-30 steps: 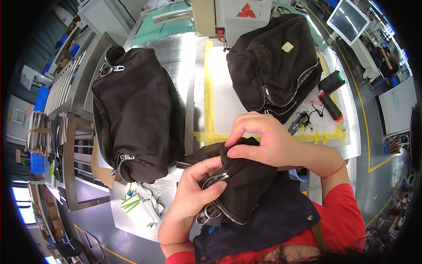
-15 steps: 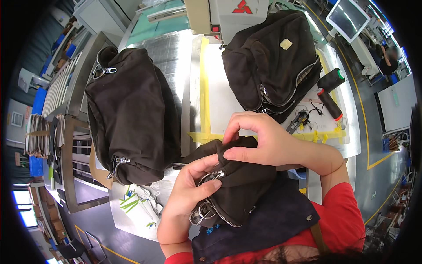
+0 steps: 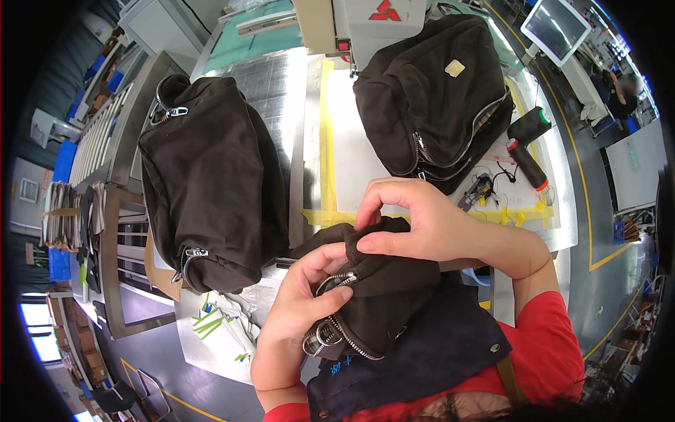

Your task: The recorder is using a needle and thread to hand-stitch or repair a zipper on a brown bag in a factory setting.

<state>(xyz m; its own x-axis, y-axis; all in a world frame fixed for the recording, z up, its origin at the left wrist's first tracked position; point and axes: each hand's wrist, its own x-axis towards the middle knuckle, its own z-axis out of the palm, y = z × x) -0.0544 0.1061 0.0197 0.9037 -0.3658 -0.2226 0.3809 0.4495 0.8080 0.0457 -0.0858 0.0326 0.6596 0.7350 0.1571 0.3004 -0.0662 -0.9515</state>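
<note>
A dark brown fabric bag (image 3: 397, 288) with open metal zips and metal rings rests against my apron, gripped in both hands. My left hand (image 3: 309, 288) holds its zipped edge, the thumb lying beside a silver zip puller (image 3: 346, 279). From above, my right hand (image 3: 415, 214) pinches a fold of the same cloth between thumb and fingers. Another dark bag (image 3: 211, 176) with silver zips lies to the left. A third dark bag (image 3: 436, 91), its zip partly open and a pale patch on it, sits beyond my right hand.
A sewing machine head (image 3: 383, 28) overhangs the far side of the metal table. Two black thread spools (image 3: 529, 126) and small thread snips (image 3: 478, 190) lie at the right, near yellow tape (image 3: 327, 141). White and green scraps (image 3: 221, 327) lie at the left front. A monitor (image 3: 555, 32) stands far right.
Both hands keep their hold on the bag almost unchanged. The whole view has shifted very slightly.
</note>
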